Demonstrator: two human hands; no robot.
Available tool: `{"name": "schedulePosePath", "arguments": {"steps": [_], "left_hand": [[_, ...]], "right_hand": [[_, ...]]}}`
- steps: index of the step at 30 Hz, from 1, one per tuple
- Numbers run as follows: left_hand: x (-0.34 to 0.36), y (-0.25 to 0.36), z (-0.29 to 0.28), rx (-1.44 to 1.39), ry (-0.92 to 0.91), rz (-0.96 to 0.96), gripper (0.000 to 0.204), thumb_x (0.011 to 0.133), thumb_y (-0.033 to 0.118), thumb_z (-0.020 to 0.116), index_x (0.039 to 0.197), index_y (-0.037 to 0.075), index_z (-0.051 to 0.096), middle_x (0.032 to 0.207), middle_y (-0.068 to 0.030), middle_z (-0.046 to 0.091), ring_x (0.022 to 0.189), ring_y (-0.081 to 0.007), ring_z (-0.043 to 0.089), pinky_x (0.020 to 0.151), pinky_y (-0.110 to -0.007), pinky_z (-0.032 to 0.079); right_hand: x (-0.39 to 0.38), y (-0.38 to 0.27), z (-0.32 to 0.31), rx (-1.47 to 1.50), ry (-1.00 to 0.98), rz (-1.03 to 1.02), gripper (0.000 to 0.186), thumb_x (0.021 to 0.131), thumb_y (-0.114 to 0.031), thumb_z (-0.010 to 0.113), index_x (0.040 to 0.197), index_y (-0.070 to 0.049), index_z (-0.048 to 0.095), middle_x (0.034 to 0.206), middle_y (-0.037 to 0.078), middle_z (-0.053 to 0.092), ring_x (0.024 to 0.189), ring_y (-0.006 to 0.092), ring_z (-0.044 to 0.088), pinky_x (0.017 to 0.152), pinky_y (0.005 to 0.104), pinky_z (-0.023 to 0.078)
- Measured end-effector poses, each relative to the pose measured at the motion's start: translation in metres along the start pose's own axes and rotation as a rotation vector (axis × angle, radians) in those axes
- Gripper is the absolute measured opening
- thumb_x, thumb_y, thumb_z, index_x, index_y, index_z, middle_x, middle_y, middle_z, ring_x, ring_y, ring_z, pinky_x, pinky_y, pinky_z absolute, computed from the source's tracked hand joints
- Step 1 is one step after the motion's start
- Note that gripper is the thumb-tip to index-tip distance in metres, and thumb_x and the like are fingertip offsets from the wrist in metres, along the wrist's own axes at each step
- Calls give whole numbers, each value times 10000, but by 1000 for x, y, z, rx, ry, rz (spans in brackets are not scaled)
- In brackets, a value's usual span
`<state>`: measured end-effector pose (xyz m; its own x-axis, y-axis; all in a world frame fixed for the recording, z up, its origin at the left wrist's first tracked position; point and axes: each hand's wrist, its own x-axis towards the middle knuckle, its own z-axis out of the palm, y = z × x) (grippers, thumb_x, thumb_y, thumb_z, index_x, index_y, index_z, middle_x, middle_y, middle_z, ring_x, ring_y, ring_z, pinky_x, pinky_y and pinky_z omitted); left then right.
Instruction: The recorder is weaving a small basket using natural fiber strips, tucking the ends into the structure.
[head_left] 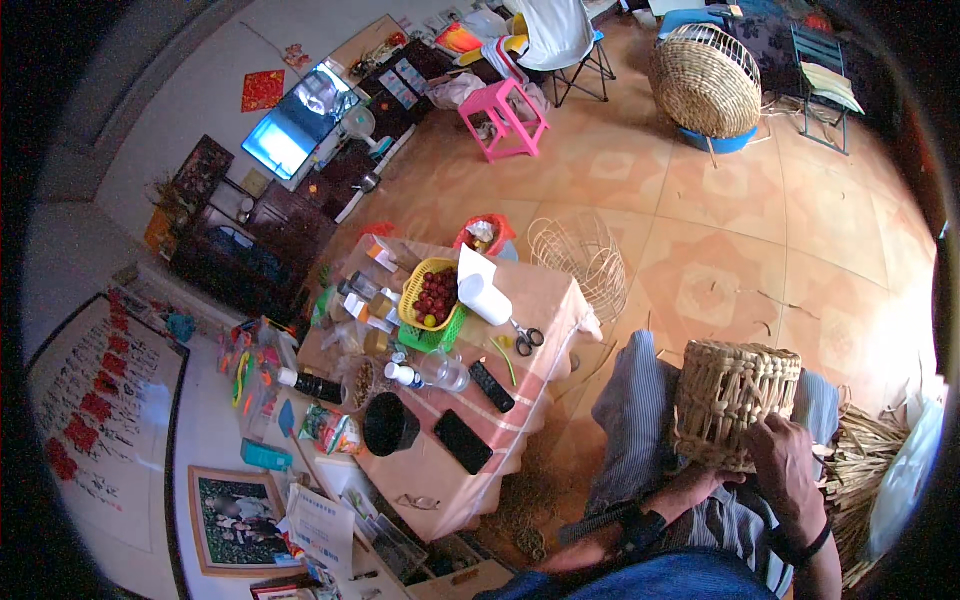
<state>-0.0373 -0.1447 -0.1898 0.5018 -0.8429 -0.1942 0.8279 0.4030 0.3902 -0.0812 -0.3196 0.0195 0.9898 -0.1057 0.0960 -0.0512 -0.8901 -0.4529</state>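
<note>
A tan woven straw basket rests on my lap over blue-grey striped cloth, with knotted uprights and gaps in its side. My left hand grips its lower edge from the near left; most of its fingers are hidden under the basket. At the lower right of the same edge, my right hand has its fingers curled and pressed against the weave. Whether a loose strand lies between those fingers is too small to tell. Dark bands circle both wrists.
Dry straw strips lie in a bundle at my right beside a pale plastic bag. To the left, a cloth-covered table carries scissors, a phone and a yellow fruit basket. An open frame basket and a pink stool stand beyond.
</note>
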Motion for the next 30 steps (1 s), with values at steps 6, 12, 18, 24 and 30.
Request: {"name": "schedulePosePath", "arguments": {"steps": [6,12,18,24,30], "left_hand": [[-2,3,2,36,20,10,471,1104,348,615,1507,107,572,1480,-92,648,1319,-272,658,1054,-458,606],[-4,6,1,89,45,16,468,1094,333,623,1500,105,580,1476,-91,651,1321,-271,655,1063,-454,596],[-7,12,12,133,59,21,464,1085,318,631,1493,102,588,1472,-90,654,1324,-270,652,1072,-450,586],[-9,19,17,177,78,30,461,1076,303,639,1487,99,596,1468,-90,657,1326,-268,649,1080,-447,576],[-15,22,18,221,101,44,458,1066,288,647,1480,96,604,1464,-89,660,1329,-267,646,1089,-443,566]], "right_hand": [[1,12,14,5,4,-16,190,992,-211,681,984,-22,678,880,196,684,795,418,691,692,493,534],[-5,-14,-10,23,50,-66,215,915,-227,727,930,-32,639,823,185,644,747,417,659,659,499,502],[-7,-11,-6,13,85,-105,269,838,-243,774,876,-42,599,767,174,604,699,417,627,625,505,469],[-6,-16,-6,-18,215,-161,275,808,-217,787,848,-49,573,721,163,575,658,416,605,597,509,446],[-5,-31,-23,70,61,-60,173,868,-134,724,869,-46,575,705,164,571,650,418,613,591,510,445]]}}
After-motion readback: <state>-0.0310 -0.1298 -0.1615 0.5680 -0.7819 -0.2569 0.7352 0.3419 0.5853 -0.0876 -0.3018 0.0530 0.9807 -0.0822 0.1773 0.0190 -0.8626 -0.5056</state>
